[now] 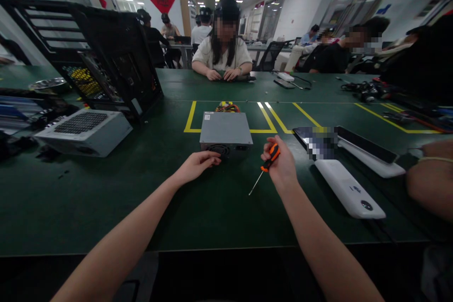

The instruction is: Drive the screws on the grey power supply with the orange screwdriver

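Observation:
A grey computer power supply [226, 127] lies on the green table in front of me. Its fan grille and power socket face my way, and a bundle of coloured cables [228, 107] comes out behind it. At the lower left of that front face is my left hand [200, 165], its fingers loosely stretched out against or just before the grille; contact is hard to make out. To the right of the unit, my right hand [279, 163] is closed round the orange and black handle of a screwdriver [273, 152]. The screwdriver's thin shaft points down and left, apart from the power supply.
On the left stand a second power supply [87, 127] and an open black computer case [116, 56]. Phones [314, 141] and a white power bank [348, 188] lie at right, beside another person's arm [432, 174]. A person [222, 52] sits opposite. Yellow tape [264, 130] marks the table.

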Tool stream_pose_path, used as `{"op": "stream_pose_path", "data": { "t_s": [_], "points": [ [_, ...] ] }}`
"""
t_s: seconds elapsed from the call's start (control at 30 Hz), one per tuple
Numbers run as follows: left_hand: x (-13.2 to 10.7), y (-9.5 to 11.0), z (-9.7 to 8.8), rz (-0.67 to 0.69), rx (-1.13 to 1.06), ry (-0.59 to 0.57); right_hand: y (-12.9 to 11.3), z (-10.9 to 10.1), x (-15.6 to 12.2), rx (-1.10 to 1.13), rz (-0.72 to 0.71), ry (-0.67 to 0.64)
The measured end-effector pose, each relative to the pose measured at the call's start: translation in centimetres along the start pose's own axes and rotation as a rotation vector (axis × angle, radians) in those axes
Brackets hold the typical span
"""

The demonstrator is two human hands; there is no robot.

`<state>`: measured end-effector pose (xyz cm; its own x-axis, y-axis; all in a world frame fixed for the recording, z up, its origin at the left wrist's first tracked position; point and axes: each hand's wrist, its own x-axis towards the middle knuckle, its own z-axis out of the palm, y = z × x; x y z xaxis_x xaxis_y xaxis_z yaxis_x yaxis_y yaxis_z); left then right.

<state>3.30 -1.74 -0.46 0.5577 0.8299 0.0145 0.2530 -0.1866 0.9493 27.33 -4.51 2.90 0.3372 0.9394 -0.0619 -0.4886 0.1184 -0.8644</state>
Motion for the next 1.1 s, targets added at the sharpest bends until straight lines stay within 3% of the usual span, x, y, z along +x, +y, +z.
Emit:
{"op": "stream_pose_path", "data": {
  "t_s": [0.13, 0.27, 0.7, 0.9, 1.1],
  "points": [
    [-0.8, 0.6, -0.6, 0.067, 0.300, 0.029, -0.8, 0.4, -1.0, 0.081, -0.069, -0.034],
    [-1.3, 1.5, -0.5, 0.088, 0.489, -0.031, -1.2, 0.7, -1.7, 0.074, -0.114, -0.058],
    [-1.0, 1.0, 0.0, 0.064, 0.645, 0.031, -1.3, 1.0, -2.3, 0.017, -0.094, -0.088],
    [-1.2, 1.4, 0.8, -0.013, 0.781, 0.103, -1.1, 0.9, -2.3, 0.054, -0.079, -0.113],
    [-1.1, 1.2, 1.0, -0.023, 0.751, 0.108, -0.8, 1.0, -2.2, 0.049, -0.073, -0.111]
  ]
}}
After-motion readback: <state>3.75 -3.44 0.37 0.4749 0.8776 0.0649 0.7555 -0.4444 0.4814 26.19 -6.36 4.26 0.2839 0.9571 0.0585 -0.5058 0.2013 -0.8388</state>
